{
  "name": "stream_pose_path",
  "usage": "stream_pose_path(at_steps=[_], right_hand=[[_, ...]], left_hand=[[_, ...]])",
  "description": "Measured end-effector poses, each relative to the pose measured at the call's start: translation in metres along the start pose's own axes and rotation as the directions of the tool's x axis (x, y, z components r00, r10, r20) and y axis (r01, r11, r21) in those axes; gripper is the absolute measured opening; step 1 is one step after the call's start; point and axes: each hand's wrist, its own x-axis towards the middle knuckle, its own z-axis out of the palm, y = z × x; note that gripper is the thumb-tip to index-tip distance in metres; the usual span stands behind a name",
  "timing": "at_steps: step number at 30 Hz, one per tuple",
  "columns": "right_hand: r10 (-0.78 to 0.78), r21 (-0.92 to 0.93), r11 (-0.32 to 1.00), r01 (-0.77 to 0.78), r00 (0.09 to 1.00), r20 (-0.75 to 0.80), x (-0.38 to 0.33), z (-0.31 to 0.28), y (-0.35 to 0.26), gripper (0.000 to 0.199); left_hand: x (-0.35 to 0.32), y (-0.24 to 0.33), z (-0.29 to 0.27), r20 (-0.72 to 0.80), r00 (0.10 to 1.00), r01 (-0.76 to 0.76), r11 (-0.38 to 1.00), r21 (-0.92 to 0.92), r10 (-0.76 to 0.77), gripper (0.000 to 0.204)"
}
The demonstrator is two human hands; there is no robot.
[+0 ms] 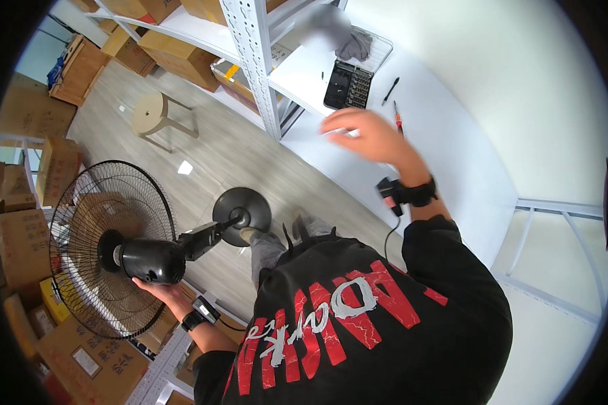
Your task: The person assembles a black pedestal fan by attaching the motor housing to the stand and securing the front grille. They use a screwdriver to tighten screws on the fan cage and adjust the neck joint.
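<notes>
A black standing fan (152,260) with a wire cage leans at my left, its round base (242,214) on the floor by my feet. My left hand (161,290) is closed on the underside of its motor housing; part of the fingers is hidden behind the housing. My right hand (365,135), slightly blurred, hovers over the edge of the white table (463,165). Its fingers are apart and nothing shows in them. Near it lie an open black case of screwdriver bits (348,86), a red-handled screwdriver (398,120) and a thin black tool (390,90).
Beyond the bit case are a wire tray (378,50) and a grey cloth (355,46). A metal shelf post (253,67) rises beside the table. A beige stool (152,113) stands on the floor. Cardboard boxes (91,347) line shelves at the left and behind the stool.
</notes>
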Motion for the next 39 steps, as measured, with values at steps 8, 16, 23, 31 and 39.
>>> stream_pose_path(at_steps=[8, 16, 23, 31, 39], right_hand=[[-0.369, 0.101, 0.91, 0.403, 0.674, 0.639, 0.123, 0.203, -0.061, 0.05], [-0.261, 0.148, 0.964, 0.219, 0.687, 0.679, 0.156, 0.326, -0.093, 0.069], [-0.224, 0.374, 0.923, -0.092, 0.661, 0.716, 0.167, 0.387, -0.114, 0.107], [-0.095, 0.282, 0.868, -0.409, 0.419, 0.903, 0.173, 0.37, -0.143, 0.119], [-0.257, 0.478, 0.82, -0.315, 0.544, 0.799, 0.155, 0.392, -0.118, 0.109]], left_hand=[[-0.006, -0.001, -0.01, 0.051, 0.999, -0.002, 1.0, -0.017, 0.003, 0.093], [-0.01, 0.006, -0.001, 0.019, 0.999, 0.042, 0.999, 0.019, -0.043, 0.095], [-0.009, 0.007, -0.003, -0.063, 0.997, 0.054, 0.996, 0.071, -0.049, 0.1], [-0.023, 0.005, 0.017, -0.076, 0.994, 0.078, 0.995, 0.054, -0.074, 0.108], [-0.027, 0.0, 0.0, -0.051, 0.998, 0.051, 0.994, 0.093, -0.046, 0.1]])
